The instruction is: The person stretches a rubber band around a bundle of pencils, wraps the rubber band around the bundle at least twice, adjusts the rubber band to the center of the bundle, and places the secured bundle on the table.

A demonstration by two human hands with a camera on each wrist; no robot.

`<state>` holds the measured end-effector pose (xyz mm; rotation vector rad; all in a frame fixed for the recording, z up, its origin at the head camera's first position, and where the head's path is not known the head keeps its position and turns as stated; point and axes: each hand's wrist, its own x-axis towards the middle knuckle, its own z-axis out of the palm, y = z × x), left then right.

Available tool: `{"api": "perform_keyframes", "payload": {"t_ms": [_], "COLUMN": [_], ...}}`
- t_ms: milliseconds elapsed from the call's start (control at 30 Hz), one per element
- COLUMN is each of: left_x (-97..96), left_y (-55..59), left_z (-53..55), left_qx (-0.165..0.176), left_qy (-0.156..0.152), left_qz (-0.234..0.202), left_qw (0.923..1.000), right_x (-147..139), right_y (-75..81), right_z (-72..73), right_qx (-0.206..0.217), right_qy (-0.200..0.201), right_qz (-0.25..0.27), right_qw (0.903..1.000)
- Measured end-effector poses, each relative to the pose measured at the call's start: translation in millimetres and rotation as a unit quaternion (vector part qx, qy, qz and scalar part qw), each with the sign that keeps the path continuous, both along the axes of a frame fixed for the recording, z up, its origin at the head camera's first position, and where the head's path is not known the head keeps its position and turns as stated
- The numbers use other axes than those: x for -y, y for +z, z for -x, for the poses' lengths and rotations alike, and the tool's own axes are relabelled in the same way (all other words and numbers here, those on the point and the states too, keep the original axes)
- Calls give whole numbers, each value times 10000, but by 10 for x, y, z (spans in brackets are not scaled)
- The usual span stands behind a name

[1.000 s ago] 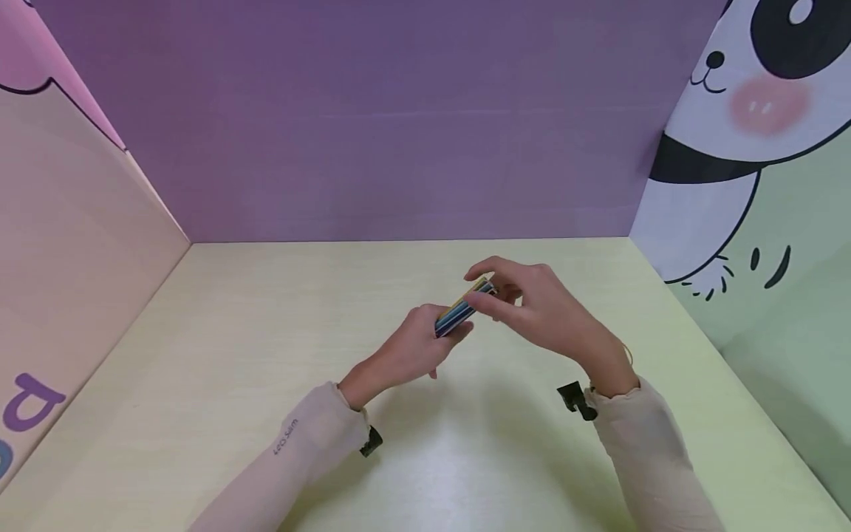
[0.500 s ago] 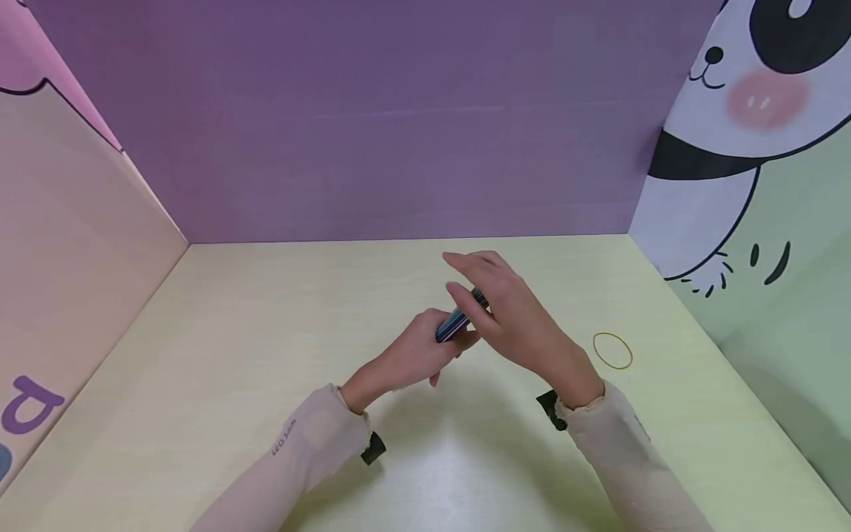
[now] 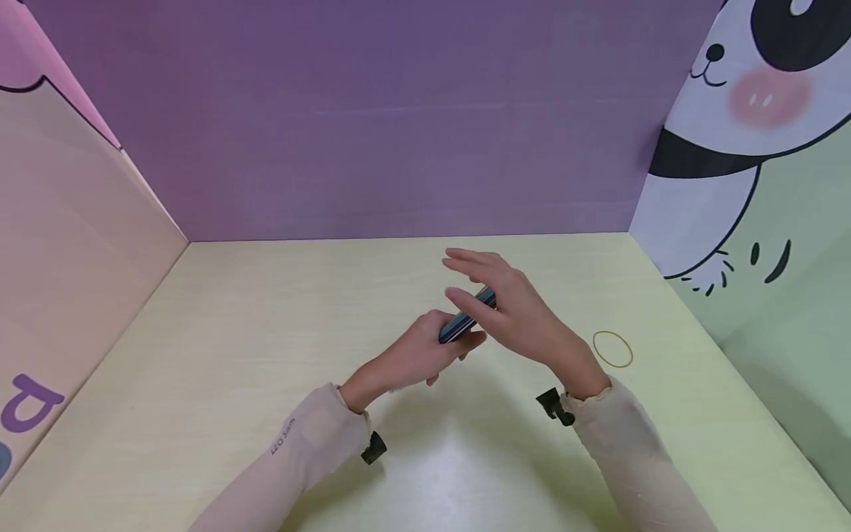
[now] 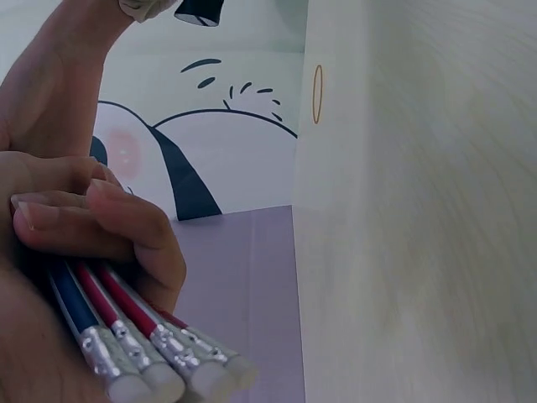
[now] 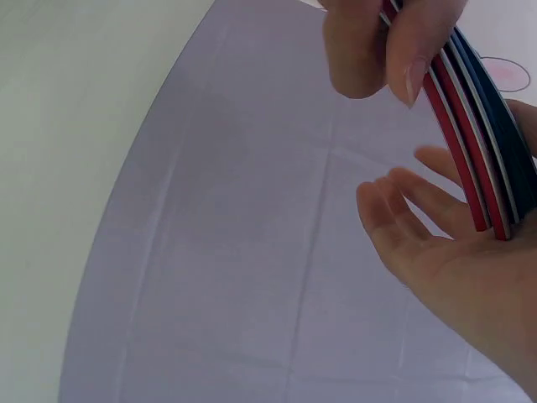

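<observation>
A bundle of several pencils (image 3: pixel 459 327), dark blue and red, slants up to the right above the table. My left hand (image 3: pixel 417 353) grips it. In the left wrist view the fingers curl round the pencils (image 4: pixel 113 298), and the eraser ends with silver bands stick out below. My right hand (image 3: pixel 521 314) is spread with straight fingers at the far end. In the right wrist view the flat ends of the red pencils (image 5: pixel 461 159) meet that palm (image 5: pixel 470 260). The head view hides part of the bundle behind the right thumb.
A thin yellow rubber band (image 3: pixel 612 349) lies on the pale table (image 3: pixel 279 310), right of my right wrist. A purple wall (image 3: pixel 399 125) stands behind. Printed panels rise at both sides, a panda (image 3: pixel 711 148) on the right one.
My right hand has moved left, and its curled fingers have straightened, bringing the palm to the pencil ends. The left hand has barely moved. The rubber band shows fully beside the wrist.
</observation>
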<state>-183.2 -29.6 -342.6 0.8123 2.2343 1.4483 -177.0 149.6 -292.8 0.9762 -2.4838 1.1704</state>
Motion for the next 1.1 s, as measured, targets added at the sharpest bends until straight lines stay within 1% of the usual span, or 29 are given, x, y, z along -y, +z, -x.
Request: {"api": "perform_keyframes", "payload": {"t_ms": [67,133,267,333,400,467,533,600,700,767,833,867,933,1033,1100], "left_x": [14,30,60,65,68,73,80,77,52,24,-7,-20,-40,-51,-46], "left_y": [-15,-31,-51,-53,-58,-66,-80,-97,-126,-144,-157,-163,-172,-185,-188], "left_z": [-4,-7,1,12,23,34,43,50,53,46,35,29,18,9,6], "left_qx": [-15,-28,-78,-29,103,390,720,1072,1581,1861,2077,2153,2226,2321,2419], "left_qy": [-42,-72,-239,-319,-365,-369,-393,-530,-824,-975,-1042,-1047,-1030,-1017,-1039], "left_qz": [39,-23,-369,-475,-524,-637,-783,-1001,-1299,-1486,-1671,-1758,-1889,-2066,-2202], "left_qw": [10000,10000,9990,9984,9979,9965,9935,9878,9754,9663,9582,9549,9509,9451,9393], "right_x": [4,7,9,1,-13,-24,-26,-13,20,40,51,53,50,29,-5], "right_y": [-6,-7,18,43,64,82,92,92,82,71,60,53,43,40,50], "right_z": [3,11,30,32,30,20,8,-6,-18,-17,-11,-5,4,12,5], "right_qx": [257,459,698,787,897,1004,1121,1219,1335,1387,1414,1415,1414,1330,1223], "right_qy": [109,221,447,492,517,590,712,860,1111,1227,1270,1253,1184,1023,935], "right_qz": [23,68,258,400,551,733,893,1014,1249,1432,1583,1640,1697,1622,1582], "right_qw": [9996,9987,9962,9949,9931,9905,9871,9836,9768,9722,9689,9682,9681,9724,9753]}}
